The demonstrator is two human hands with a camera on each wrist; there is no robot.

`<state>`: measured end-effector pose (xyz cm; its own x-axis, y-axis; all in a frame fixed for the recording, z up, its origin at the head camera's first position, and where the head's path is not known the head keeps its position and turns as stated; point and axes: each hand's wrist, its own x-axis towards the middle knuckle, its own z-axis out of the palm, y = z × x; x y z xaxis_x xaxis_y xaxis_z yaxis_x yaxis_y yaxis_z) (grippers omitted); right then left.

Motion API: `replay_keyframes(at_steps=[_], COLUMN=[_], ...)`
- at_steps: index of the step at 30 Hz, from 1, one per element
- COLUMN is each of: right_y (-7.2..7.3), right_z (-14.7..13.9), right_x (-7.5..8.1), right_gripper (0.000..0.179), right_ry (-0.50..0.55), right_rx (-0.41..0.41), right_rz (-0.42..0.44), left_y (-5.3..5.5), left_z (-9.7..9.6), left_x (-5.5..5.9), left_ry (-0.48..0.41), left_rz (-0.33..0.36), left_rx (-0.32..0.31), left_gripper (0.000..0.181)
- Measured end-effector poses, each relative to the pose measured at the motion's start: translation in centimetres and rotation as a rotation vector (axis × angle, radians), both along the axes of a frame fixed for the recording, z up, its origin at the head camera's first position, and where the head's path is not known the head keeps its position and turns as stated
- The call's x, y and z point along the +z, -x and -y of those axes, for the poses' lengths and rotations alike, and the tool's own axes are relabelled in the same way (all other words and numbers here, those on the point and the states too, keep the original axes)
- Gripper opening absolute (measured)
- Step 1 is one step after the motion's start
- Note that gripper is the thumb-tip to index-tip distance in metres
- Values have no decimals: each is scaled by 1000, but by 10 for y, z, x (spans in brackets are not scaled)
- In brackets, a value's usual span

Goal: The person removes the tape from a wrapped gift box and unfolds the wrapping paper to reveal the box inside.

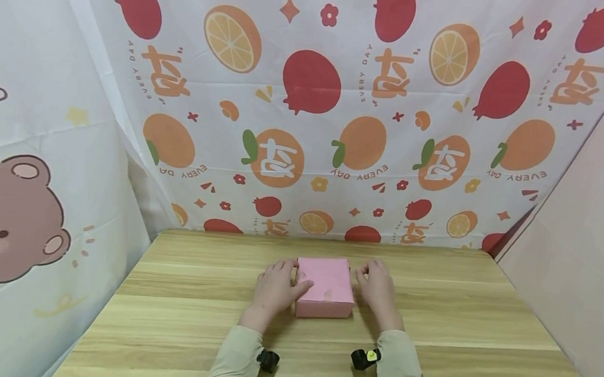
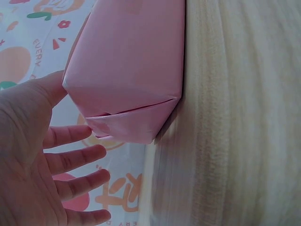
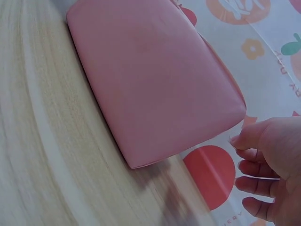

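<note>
A box wrapped in pink paper (image 1: pixel 325 277) sits on the table, with a folded paper flap (image 2: pixel 129 123) at its left end. My left hand (image 1: pixel 276 288) is at that end. Its thumb touches the top edge, while the other fingers (image 2: pixel 77 159) spread out, fairly straight, beside the folded end. Just off the box's right side is my right hand (image 1: pixel 378 286), apart from it. There the thumb and forefinger pinch a tiny clear piece, seemingly tape (image 3: pixel 231 140), and the other fingers are bent. The box's underside is hidden.
A wood-grain table (image 1: pixel 188 322) lies under the box and both forearms. Behind it hangs a fruit-printed cloth (image 1: pixel 303 170), with a bear-printed cloth (image 1: pixel 8 222) at the left and a pale panel (image 1: pixel 589 237) at the right. Each wrist wears a black camera (image 1: pixel 268 361).
</note>
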<state>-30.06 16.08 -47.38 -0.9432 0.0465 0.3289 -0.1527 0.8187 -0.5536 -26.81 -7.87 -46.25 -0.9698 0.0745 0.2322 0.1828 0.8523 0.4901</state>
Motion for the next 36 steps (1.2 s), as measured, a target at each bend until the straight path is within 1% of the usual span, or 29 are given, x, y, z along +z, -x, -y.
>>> replay_keyframes(at_steps=[8, 13, 16, 20, 26, 30, 36], right_y=[0, -1, -1, -3, -2, -1, -1], right_z=[-1, -5, -9, -15, -21, -23, -24], right_x=[2, 0, -1, 1, 2, 1, 1], right_gripper=[17, 17, 16, 14, 13, 13, 14], right_ry=[1, -5, 17, 72, 87, 95, 123], right_rx=[-3, -17, -29, -38, -39, -42, -37], right_rz=[5, 6, 9, 16, 25, 34, 33], left_y=[1, 2, 2, 2, 2, 3, 5], left_z=[0, 0, -1, -1, 0, 0, 2], left_x=[-1, -1, -1, -1, 0, -2, -4], left_ry=[-3, -9, -13, -23, -39, -48, -73], left_rz=[-17, -13, -10, 5, 22, 26, 27], left_rx=[-6, -11, -14, -12, -17, -37, -98], left_gripper=[59, 60, 61, 62, 66, 68, 69])
